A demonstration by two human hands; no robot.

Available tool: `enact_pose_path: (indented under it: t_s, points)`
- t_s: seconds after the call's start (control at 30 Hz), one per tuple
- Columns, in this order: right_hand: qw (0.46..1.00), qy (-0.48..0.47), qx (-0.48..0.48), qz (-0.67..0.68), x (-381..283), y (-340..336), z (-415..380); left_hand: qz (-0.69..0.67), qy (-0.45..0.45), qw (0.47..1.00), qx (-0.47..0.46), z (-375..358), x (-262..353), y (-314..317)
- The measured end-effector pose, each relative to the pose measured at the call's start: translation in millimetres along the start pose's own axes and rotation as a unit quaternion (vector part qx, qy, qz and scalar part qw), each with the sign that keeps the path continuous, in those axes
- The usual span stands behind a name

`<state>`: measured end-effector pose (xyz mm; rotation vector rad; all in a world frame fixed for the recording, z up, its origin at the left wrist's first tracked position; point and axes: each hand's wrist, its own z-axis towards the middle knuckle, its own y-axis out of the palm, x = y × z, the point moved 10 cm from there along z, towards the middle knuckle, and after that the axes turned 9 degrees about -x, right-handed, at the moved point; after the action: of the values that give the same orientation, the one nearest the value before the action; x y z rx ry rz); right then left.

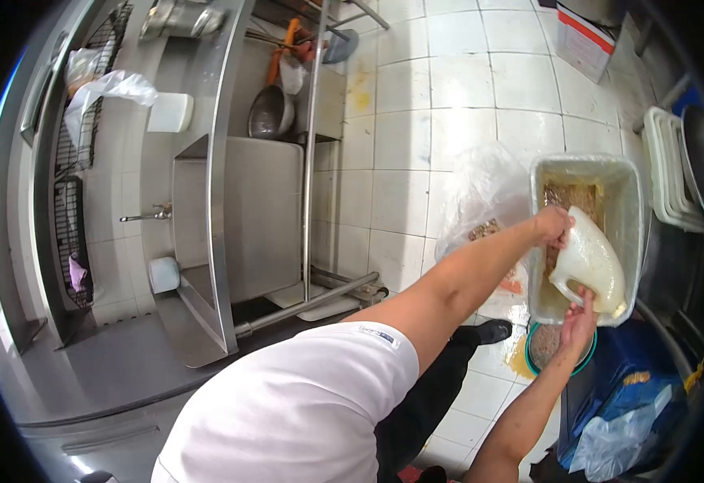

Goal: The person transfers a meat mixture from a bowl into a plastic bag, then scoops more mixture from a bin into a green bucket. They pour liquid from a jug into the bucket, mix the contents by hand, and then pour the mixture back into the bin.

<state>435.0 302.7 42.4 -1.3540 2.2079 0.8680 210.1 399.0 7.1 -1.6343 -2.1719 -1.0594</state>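
Observation:
A pale, curved white plastic container (590, 262) is tilted over a large rectangular white tub (634, 181). My left hand (555, 226) is closed on the container's upper left edge. My right hand (579, 322) grips its lower edge, fingers partly hidden against it. Brown wet matter (575, 196) shows in the tub, beyond the container. Directly below the tub's near end stands a round teal basin (584, 364) with greyish-brown contents, partly covered by my right wrist. Left of the tub lies a clear plastic bag (485, 189) with brown bits in it.
A steel sink (243, 217) and its tubular frame stand on the left. White stacked trays (664, 169) sit right of the tub. A blue bag (614, 419) with clear plastic lies at lower right. A yellow-brown spill (519, 358) marks the tiles; a box (584, 42) stands at the top.

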Motion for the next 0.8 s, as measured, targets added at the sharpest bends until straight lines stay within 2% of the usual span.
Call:
enact_pose_path:
  t_s: [0.07, 0.1, 0.17, 0.23, 0.3, 0.33, 0.43, 0.53, 0.57, 0.7, 0.8]
  points:
    - [0.997, -0.058, 0.015, -0.049, -28, 16, -15, -0.020, -0.005, 1.000, 0.023, -18, 10, 1]
    - [0.993, -0.086, 0.026, -0.075, -39, 17, -24, 0.092, -0.010, 0.995, 0.031, -34, 21, -2]
    - [0.964, -0.110, 0.068, -0.231, -51, 17, -31, 0.312, -0.016, 0.949, 0.042, -67, 54, -4]
    - [0.925, -0.135, 0.117, -0.336, -46, 16, -25, 0.467, 0.057, 0.879, 0.074, -77, 64, -8]
    - [0.935, -0.055, 0.037, -0.349, -23, 34, -16, 0.498, 0.081, 0.857, 0.107, -91, 64, -17]
    - [0.934, -0.011, -0.011, -0.358, -8, 45, -11, 0.481, 0.084, 0.864, 0.123, -106, 67, -25]
    - [0.934, -0.050, 0.083, -0.344, -26, 31, -3, 0.434, 0.096, 0.880, 0.168, -140, 77, -43]
    - [0.936, 0.012, 0.017, -0.352, -17, 52, -12, 0.408, 0.104, 0.893, 0.160, -159, 90, -36]
    - [0.925, -0.010, 0.035, -0.378, -26, 55, -17, 0.397, 0.105, 0.898, 0.157, -164, 92, -34]
    - [0.923, 0.026, 0.011, -0.383, -17, 40, -10, 0.408, 0.115, 0.892, 0.157, -172, 83, -17]
    - [0.923, 0.039, -0.024, -0.382, -18, 56, -8, 0.424, 0.116, 0.888, 0.137, -168, 79, -11]
